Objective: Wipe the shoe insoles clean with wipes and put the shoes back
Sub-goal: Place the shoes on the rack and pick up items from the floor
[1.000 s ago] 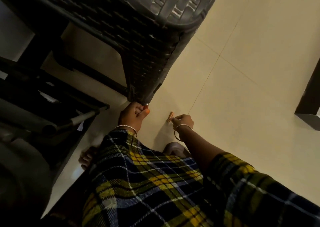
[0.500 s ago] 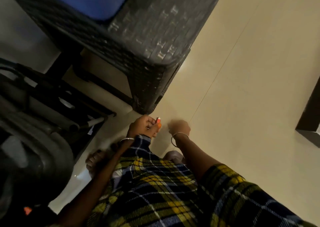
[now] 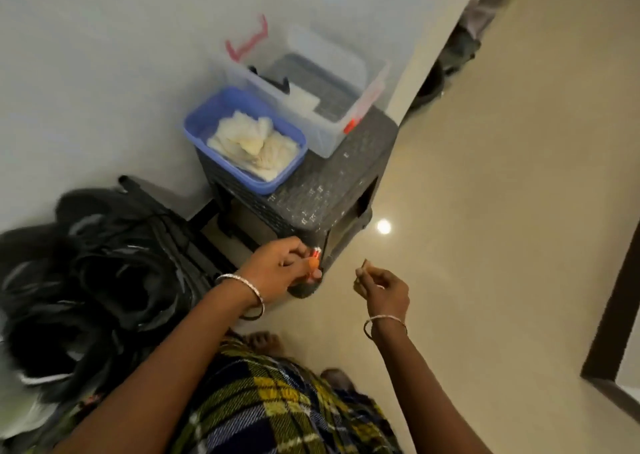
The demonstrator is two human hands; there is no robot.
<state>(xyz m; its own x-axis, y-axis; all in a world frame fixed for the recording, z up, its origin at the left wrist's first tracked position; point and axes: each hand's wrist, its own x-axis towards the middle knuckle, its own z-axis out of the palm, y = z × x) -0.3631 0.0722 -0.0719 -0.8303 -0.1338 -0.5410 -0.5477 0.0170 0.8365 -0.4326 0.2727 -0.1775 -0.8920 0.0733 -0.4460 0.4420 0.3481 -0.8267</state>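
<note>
A blue basket (image 3: 194,131) holding crumpled white wipes (image 3: 254,143) stands on a dark woven stool (image 3: 332,190). Dark shoes (image 3: 104,280) lie piled on a rack at the left. My left hand (image 3: 277,268) is by the stool's near corner, its fingers curled round a small red and white object (image 3: 316,254). To its right, over the floor, my right hand (image 3: 386,289) pinches a small brown piece (image 3: 364,264) between thumb and fingers. No insole is in view.
A clear plastic box (image 3: 332,142) with red latches sits behind the basket on the stool, against a white wall. Cream floor tiles (image 3: 502,211) stretch to the right. A dark door frame (image 3: 609,342) stands at the right edge. My bare feet (image 3: 263,341) show below.
The view has lifted from floor level, so the stool's top with basket and box now shows. Both hands have risen from the floor and moved apart, each still holding its small item.
</note>
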